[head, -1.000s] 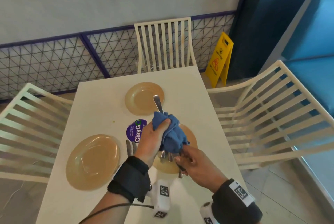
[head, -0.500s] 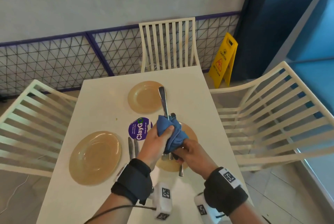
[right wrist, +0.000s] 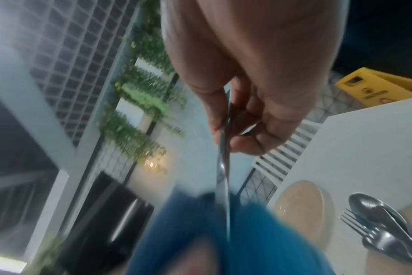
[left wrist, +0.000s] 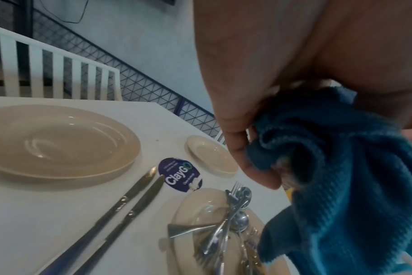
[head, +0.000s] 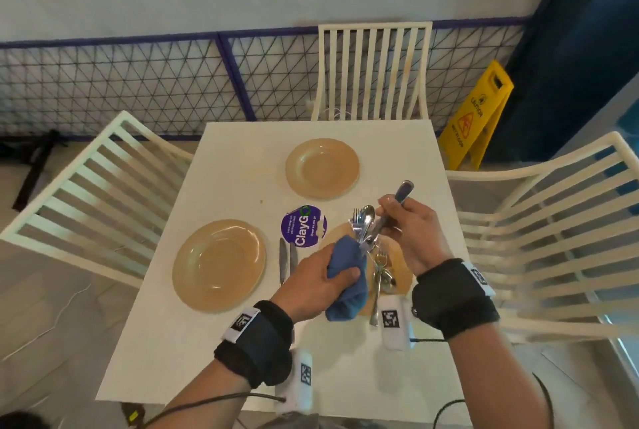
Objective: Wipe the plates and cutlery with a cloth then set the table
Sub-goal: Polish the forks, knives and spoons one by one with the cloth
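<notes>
My left hand [head: 340, 271] grips a bunched blue cloth [head: 345, 290] above the near plate [head: 403, 281]. The cloth wraps the lower end of a steel utensil [head: 401, 193], so that end is hidden. My right hand [head: 392, 209] pinches the utensil's handle, which points up and to the right. In the right wrist view the utensil [right wrist: 223, 167] runs edge-on from my fingers [right wrist: 245, 147] into the cloth [right wrist: 247, 241]. The left wrist view shows my thumb [left wrist: 242, 148] pressed on the cloth [left wrist: 341, 186]. A heap of forks and spoons [head: 378, 273] lies on the near plate.
On the white table [head: 242, 342] lie a large tan plate [head: 219, 264], a small plate [head: 322, 167], two knives [head: 287, 262] and a round purple sticker [head: 303, 226]. White slatted chairs [head: 373, 69] stand on three sides. A yellow caution sign [head: 475, 117] stands at the back right.
My right hand has gone from under the cloth up to the utensil's far handle end. The cloth in my left hand has slid down toward the near end.
</notes>
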Tool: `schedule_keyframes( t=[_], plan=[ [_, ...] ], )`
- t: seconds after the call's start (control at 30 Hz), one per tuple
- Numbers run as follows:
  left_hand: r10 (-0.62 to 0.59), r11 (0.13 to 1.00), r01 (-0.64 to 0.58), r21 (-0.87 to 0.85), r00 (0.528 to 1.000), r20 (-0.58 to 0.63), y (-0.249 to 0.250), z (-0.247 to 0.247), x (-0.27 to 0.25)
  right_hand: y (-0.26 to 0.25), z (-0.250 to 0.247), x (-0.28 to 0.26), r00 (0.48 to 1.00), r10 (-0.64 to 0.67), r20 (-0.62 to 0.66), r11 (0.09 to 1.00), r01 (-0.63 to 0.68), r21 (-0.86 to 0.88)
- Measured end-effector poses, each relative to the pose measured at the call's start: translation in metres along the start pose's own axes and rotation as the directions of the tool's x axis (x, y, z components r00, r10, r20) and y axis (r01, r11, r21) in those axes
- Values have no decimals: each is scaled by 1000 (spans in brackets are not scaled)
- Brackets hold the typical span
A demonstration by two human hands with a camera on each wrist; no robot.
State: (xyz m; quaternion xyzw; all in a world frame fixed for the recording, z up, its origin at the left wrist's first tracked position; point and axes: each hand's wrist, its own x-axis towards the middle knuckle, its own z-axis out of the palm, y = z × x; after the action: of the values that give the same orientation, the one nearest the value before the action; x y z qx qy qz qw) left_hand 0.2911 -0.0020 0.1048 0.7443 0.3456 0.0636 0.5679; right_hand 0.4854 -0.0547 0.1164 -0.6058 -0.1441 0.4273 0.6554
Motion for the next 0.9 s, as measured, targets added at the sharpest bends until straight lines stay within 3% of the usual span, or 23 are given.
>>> schedule_keyframes(
  t=[0.1, 0.23, 0.43, 0.53, 0.6, 0.7, 0.9],
  plan=[
    [-28, 999, 28, -22, 999, -18, -18, -19, -18, -3, 1, 2, 999, 50, 17, 995, -51, 81],
    [-70, 998, 70, -6, 988, -140, -28, -40, -19, 21, 28, -4, 980, 148, 135, 989, -150, 6],
    [-106, 994, 106, 15, 994, 3, -57, -60, -41, 25, 51, 18, 987, 146, 73, 989, -146, -5],
    [-198, 969, 185, 164, 978, 66, -82, -91, -58, 42, 61, 28, 984, 177, 10, 983, -177, -41],
    [-249, 951, 237, 196, 968, 40, -98, -114, -72, 62, 70, 32, 978, 211, 0, 970, -209, -127],
    [-298, 948, 305, 94, 951, -81, -115, -146, -89, 102, 87, 32, 963, 266, 41, 928, -244, -283],
    [-316, 944, 328, 41, 933, -173, -140, -180, -96, 177, 131, 44, 938, 345, -17, 771, -294, -564]
  ],
)
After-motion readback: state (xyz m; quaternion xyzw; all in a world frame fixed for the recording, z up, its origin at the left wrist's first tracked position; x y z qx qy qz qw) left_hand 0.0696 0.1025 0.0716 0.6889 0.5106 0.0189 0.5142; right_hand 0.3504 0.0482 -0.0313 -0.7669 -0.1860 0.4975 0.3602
